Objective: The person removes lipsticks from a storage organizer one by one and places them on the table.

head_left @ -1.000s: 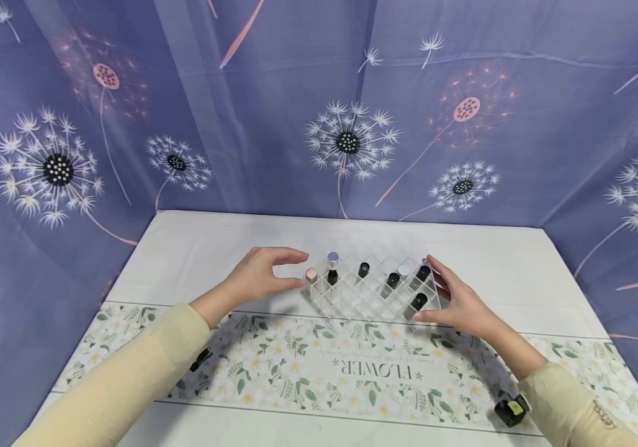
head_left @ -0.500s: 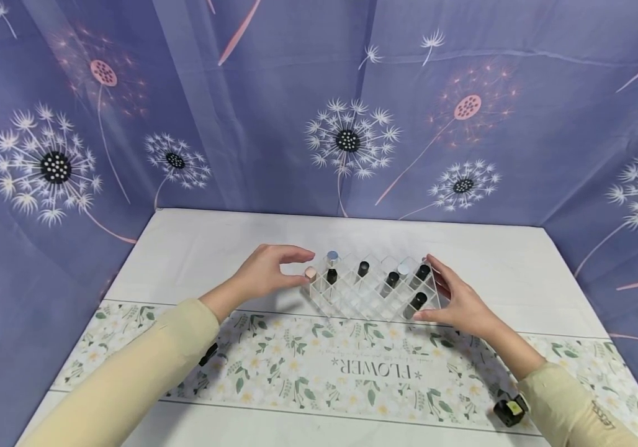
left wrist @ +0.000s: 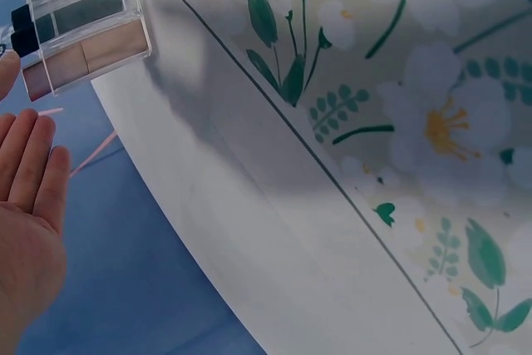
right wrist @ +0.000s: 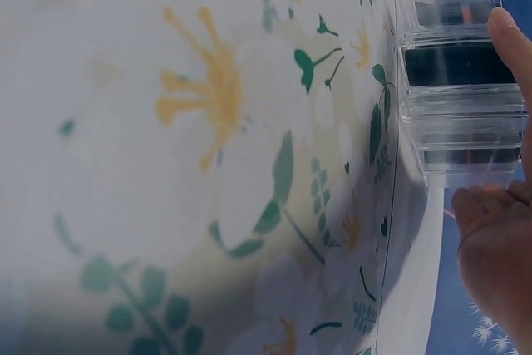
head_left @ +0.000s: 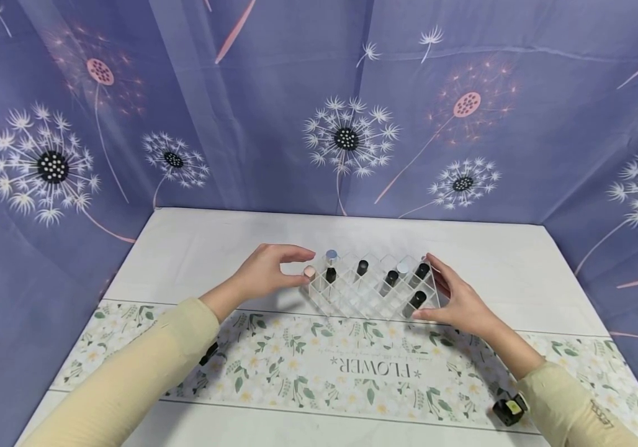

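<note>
Clear organizer (head_left: 350, 303) stands on the floral-banded white table (head_left: 218, 231), blue dandelion curtains (head_left: 269, 124) behind; the right hand (head_left: 460, 304) grips one end, the left hand (head_left: 265, 270), fingers parted, flanks the other.

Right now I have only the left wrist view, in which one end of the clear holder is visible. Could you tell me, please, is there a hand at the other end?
Observer: Yes. In the head view, the right hand grips that other end of the clear holder.
Operator: Thank you. Is there also a cap which is not black, farther back in the holder?
Observer: Yes, a shiny bluish cap stands at the back, toward the left hand.
Operator: And is something written on the floral cloth?
Observer: Yes, the word FLOWER, upside down in the head view.
</note>
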Demonstrator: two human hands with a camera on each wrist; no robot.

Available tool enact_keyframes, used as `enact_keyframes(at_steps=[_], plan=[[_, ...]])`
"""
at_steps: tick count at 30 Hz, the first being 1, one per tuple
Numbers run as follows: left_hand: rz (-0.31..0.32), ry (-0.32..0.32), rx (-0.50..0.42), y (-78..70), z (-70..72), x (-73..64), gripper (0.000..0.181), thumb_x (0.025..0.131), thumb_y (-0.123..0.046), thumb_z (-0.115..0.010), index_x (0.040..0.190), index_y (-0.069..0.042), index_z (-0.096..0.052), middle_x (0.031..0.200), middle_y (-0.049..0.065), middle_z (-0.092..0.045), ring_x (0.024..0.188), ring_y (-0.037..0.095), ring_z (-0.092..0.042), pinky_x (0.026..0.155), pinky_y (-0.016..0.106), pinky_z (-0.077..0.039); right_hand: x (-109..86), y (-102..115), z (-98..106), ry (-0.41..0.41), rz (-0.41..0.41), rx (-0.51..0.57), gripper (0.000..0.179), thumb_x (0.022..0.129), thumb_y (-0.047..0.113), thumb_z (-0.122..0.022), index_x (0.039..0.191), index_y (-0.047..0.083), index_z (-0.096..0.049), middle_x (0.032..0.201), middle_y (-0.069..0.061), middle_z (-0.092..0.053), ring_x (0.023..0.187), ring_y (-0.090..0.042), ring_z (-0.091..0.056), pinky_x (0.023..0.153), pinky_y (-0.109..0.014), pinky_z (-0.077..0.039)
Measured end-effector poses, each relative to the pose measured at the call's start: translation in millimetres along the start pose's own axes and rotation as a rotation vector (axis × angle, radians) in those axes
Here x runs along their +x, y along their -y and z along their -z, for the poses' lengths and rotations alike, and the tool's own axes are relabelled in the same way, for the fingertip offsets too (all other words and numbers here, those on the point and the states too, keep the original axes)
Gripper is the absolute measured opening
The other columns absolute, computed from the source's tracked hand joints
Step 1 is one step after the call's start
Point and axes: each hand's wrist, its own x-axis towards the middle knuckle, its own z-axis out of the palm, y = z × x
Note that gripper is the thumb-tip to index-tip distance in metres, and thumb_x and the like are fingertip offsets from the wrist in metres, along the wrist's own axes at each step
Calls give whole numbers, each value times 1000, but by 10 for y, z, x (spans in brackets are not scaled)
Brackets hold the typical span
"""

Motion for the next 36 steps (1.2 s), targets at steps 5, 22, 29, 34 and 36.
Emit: enact_keyframes(at_steps=[5, 22, 29, 34, 36], plan=[[19, 1, 3, 4, 6, -12, 53, 92, -21, -88, 140, -9, -71, 140, 3, -72, 132, 24, -67, 116, 45, -52, -4, 4, -1, -4, -5, -1, 123, 83, 21, -95, 171, 3, -11, 174, -27, -20, 155, -54, -27, 108, 3, -26], [43, 3, 11, -17, -11, 8, 54, 91, -21, -89, 140, -10, -71, 140, 3, -71, 132, 26, -67, 116, 48, -51, -26, 19, -12, -11, -40, 31, 123, 84, 23, -95, 172, 5, -12, 176, -22, -19, 157, -51, -28, 108, 1, -30], [30, 0, 20, -17, -21, 11, 54, 91, -20, -88, 140, -8, -70, 140, 6, -71, 131, 28, -67, 115, 51, -51, -34, 30, -10, -24, -67, -14, 124, 83, 29, -96, 173, 8, -13, 175, -22, -23, 155, -48, -33, 121, -27, -39], [32, 1, 17, -12, -36, 19, 54, 91, -20, -88, 140, -8, -71, 141, 6, -71, 132, 28, -67, 116, 51, -51, -42, 41, -21, -38, -78, -13, 124, 82, 29, -96, 172, 7, -14, 174, -23, -24, 154, -49, -34, 121, -50, -36], [26, 3, 19, -11, -41, 19, 54, 91, -20, -88, 140, -8, -71, 141, 6, -71, 132, 28, -67, 116, 51, -51, -46, 42, -27, -43, -78, -9, 124, 82, 28, -96, 172, 6, -15, 174, -23, -24, 154, -49, -34, 121, -50, -36]])
